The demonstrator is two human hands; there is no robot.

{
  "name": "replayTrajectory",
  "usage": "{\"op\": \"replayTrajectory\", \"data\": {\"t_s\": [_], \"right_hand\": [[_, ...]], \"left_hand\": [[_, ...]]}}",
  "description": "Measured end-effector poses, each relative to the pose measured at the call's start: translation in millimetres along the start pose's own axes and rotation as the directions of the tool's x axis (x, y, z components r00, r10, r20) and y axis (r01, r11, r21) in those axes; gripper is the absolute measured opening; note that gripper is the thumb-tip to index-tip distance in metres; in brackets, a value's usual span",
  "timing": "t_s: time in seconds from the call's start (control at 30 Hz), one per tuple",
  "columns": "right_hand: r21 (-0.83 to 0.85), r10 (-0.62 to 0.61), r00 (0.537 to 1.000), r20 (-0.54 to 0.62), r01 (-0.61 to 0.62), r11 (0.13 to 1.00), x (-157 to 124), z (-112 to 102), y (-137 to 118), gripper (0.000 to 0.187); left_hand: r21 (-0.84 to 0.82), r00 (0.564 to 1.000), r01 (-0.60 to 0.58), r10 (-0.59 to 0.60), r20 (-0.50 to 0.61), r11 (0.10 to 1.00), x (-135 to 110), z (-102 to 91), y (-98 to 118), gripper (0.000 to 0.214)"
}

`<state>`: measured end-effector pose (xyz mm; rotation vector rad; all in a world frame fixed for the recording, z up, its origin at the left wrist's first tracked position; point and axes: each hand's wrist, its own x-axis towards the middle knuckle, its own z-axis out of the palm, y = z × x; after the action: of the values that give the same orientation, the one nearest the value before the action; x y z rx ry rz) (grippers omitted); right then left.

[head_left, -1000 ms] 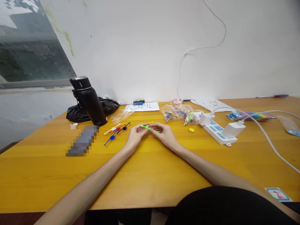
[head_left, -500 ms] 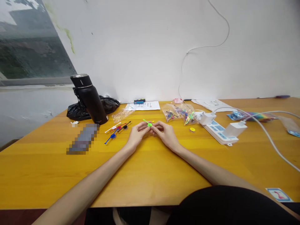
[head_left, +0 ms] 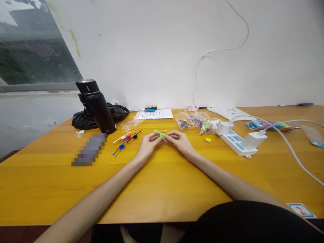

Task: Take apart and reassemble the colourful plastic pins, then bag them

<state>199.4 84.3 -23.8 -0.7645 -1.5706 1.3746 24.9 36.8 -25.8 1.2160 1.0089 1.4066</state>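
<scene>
My left hand [head_left: 149,145] and my right hand [head_left: 181,144] meet above the table, fingertips pinched around a small green arrow spinner [head_left: 162,135]. Its round disc shows between my thumbs, and the arrow points up and left. Just behind my fingers peeks the tip of a yellow arrow [head_left: 165,131]; its rest is hidden. To the left of my left hand lie a white arrow [head_left: 121,138], a red spinner [head_left: 128,137], a black spinner [head_left: 135,137] and a blue spinner [head_left: 122,146]. A yellow disc [head_left: 208,140] rests to the right of my right hand.
Clear bags of coloured parts [head_left: 193,122] lie beyond my right hand, beside a power strip [head_left: 235,141] with white chargers and cables. At left stand a black bottle [head_left: 97,109] and a blurred-out flat object [head_left: 89,150]. A screwdriver [head_left: 150,109] lies on paper behind.
My right thumb and fingers have shifted slightly at the green spinner, and its disc shows a little more. Everything on the table stays where it was.
</scene>
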Motion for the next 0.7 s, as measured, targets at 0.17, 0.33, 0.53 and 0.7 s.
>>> {"op": "replayTrajectory", "data": {"t_s": [0.17, 0.33, 0.53, 0.7], "right_hand": [[-0.016, -0.006, 0.999, 0.049, 0.006, 1.000, -0.6, 3.2, -1.8, 0.037], [-0.071, -0.038, 0.999, 0.024, 0.040, 0.997, -1.3, 3.7, -1.3, 0.038], [-0.064, 0.004, 1.000, 0.024, -0.002, 0.998, -4.2, 6.4, -1.8, 0.043], [-0.054, 0.012, 0.997, 0.072, -0.008, 0.999, -5.4, 8.2, -1.6, 0.043]], "left_hand": [[-0.022, 1.000, 0.011, -0.011, -0.005, 1.000, 0.4, 0.5, 0.0, 0.048], [-0.002, 1.000, 0.014, -0.014, -0.026, 1.000, 0.2, 1.1, 1.7, 0.051], [-0.044, 1.000, 0.015, -0.016, -0.017, 0.999, -2.2, 2.1, 4.0, 0.050], [-0.029, 0.999, -0.024, 0.023, -0.029, 0.999, -1.3, 2.1, 2.0, 0.044]]}}
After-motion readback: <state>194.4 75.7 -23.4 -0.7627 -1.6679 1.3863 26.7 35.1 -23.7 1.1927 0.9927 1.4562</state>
